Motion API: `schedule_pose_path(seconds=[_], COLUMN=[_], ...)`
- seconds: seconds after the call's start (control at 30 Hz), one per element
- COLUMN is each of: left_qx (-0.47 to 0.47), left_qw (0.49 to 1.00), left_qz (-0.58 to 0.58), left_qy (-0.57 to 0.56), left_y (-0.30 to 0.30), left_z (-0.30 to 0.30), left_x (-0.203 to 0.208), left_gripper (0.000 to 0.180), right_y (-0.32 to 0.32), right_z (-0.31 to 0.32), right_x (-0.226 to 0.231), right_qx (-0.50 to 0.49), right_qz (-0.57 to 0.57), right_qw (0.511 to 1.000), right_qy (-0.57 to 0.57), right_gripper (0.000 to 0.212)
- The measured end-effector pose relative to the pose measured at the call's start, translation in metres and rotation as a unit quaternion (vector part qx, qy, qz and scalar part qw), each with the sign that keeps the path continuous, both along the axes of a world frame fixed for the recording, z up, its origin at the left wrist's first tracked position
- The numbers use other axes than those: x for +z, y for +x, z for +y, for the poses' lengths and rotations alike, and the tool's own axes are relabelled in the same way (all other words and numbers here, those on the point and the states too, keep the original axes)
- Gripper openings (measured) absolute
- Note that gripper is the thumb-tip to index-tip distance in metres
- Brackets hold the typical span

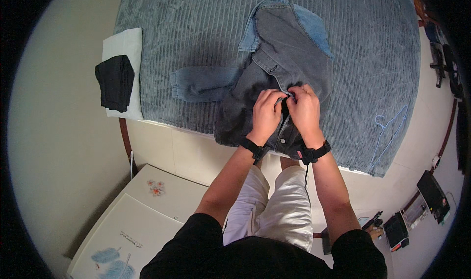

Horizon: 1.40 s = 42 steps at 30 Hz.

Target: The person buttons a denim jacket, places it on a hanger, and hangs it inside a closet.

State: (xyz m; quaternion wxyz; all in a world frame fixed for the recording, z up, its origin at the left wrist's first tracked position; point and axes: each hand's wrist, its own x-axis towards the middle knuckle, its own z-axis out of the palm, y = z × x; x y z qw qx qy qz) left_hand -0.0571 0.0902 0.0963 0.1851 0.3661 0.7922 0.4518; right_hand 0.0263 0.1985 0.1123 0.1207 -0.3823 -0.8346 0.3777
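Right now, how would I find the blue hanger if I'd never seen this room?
Look at the big bed with the ribbed grey-blue blanket. Go to its right side, past the denim jacket that both hands are pinching. The hanger lies flat near the blanket's edge: thin light-blue wire, the only bare outline there, not cloth.

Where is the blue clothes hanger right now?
The blue hanger lies flat on the grey-blue blanket, near the bed's front right corner, to the right of the denim jacket and both hands.
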Motion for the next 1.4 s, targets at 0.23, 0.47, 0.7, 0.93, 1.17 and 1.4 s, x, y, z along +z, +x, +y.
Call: schedule_pose_path(seconds=[0.23, 0.47, 0.7, 0.93, 1.17, 1.4], left_qx=[0.113, 0.122, 0.110, 0.103, 0.122, 0.177], left_qw=[0.973, 0.937, 0.898, 0.869, 0.853, 0.832], left_qz=[-0.200, -0.325, -0.421, -0.479, -0.504, -0.525], left_qy=[0.006, 0.048, 0.064, 0.061, 0.062, 0.041], left_y=[0.005, -0.002, -0.006, -0.015, -0.015, -0.010], left_z=[-0.002, -0.002, -0.003, -0.005, 0.000, 0.004], left_x=[-0.010, -0.017, -0.025, -0.028, -0.029, -0.020], left_gripper=[0.021, 0.022, 0.022, 0.020, 0.008, 0.008], right_y=[-0.001, 0.015, 0.011, 0.019, 0.019, 0.016], right_z=[0.002, 0.009, -0.012, 0.000, 0.019, 0.017], right_x=[0.025, 0.004, -0.008, -0.016, -0.028, -0.028], right_qx=[0.107, 0.132, 0.051, 0.082, 0.163, 0.213], right_qz=[-0.110, 0.061, 0.076, 0.132, 0.142, 0.145], right_qw=[0.988, 0.985, 0.994, 0.983, 0.969, 0.948], right_qy=[-0.008, -0.092, -0.055, -0.095, 0.121, 0.187], right_gripper=[0.026, 0.030, 0.031, 0.026, 0.020, 0.017])
